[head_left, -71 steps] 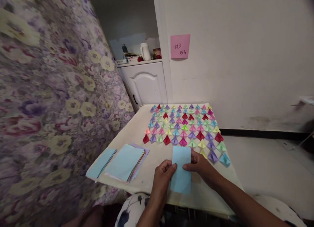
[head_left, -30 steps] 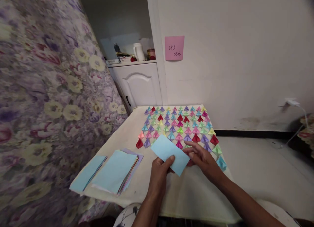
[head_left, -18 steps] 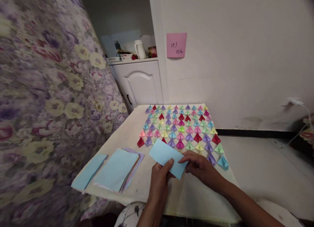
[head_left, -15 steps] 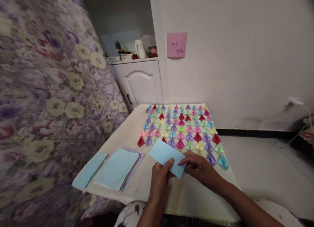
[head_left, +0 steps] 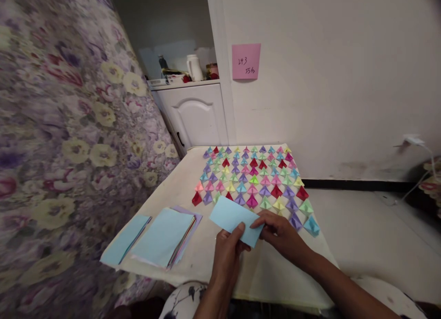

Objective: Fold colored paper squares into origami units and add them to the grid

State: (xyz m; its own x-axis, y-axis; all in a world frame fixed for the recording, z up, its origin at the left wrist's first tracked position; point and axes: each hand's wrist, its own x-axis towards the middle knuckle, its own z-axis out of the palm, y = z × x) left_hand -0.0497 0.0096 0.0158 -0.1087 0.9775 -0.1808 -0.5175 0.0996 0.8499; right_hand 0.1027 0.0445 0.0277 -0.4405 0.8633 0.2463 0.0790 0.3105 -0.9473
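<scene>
A light blue rectangle of paper (head_left: 231, 214) is held tilted above the near part of the table. My left hand (head_left: 230, 247) grips its lower edge, thumb on top and fingers underneath. At its right end, my right hand (head_left: 280, 231) pinches the paper between thumb and fingers. Beyond the hands, many small folded paper pieces (head_left: 254, 179) in several colours stand in rows. To the left lies a stack of coloured paper sheets (head_left: 163, 236) with light blue on top. A narrower pile of blue paper (head_left: 126, 239) rests farther left.
The cream-covered table (head_left: 186, 172) reaches to the wall. A floral curtain (head_left: 86, 149) hangs close on the left. Behind stands a white cabinet (head_left: 198, 114) with a white jug (head_left: 195, 68) on its shelf. A pink note (head_left: 246, 61) is stuck to the wall.
The view has shifted slightly. Both hands keep hold of the blue paper in nearly the same place; the right fingers have moved slightly along its right end.
</scene>
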